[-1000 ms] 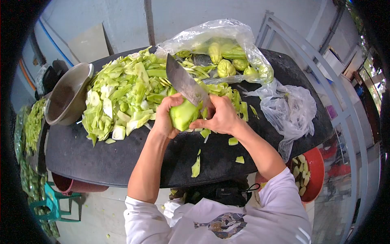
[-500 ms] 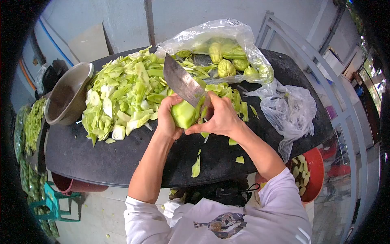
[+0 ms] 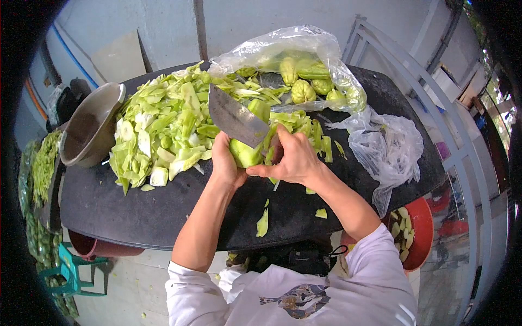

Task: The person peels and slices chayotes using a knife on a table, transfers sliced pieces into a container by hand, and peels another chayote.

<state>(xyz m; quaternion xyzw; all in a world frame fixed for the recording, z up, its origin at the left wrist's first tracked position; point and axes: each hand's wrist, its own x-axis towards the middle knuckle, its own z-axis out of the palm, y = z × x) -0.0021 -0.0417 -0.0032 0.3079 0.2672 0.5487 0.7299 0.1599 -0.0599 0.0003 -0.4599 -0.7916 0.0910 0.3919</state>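
Over the dark table, my left hand (image 3: 224,162) is wrapped round a peeled, pale green chayote (image 3: 246,155). A broad-bladed cleaver (image 3: 235,116) lies across the top of the chayote, its blade pointing up and to the left. My right hand (image 3: 296,156) grips the cleaver near its handle, which the fingers mostly hide. The right thumb reaches across the chayote's near side. Behind the blade shows another pale green chayote (image 3: 259,110). A large heap of green peelings (image 3: 166,122) spreads just left of and beyond my hands.
A clear plastic bag (image 3: 326,46) with several whole chayotes (image 3: 303,91) lies at the back. Crumpled plastic (image 3: 386,144) is on the right. A grey basin (image 3: 89,127) tilts at the table's left edge. Below right stands a red tub (image 3: 421,231) with cut pieces.
The cleaver blade has swung down and to the left over the chayote, uncovering another chayote behind it. Both hands keep their grip in nearly the same place.
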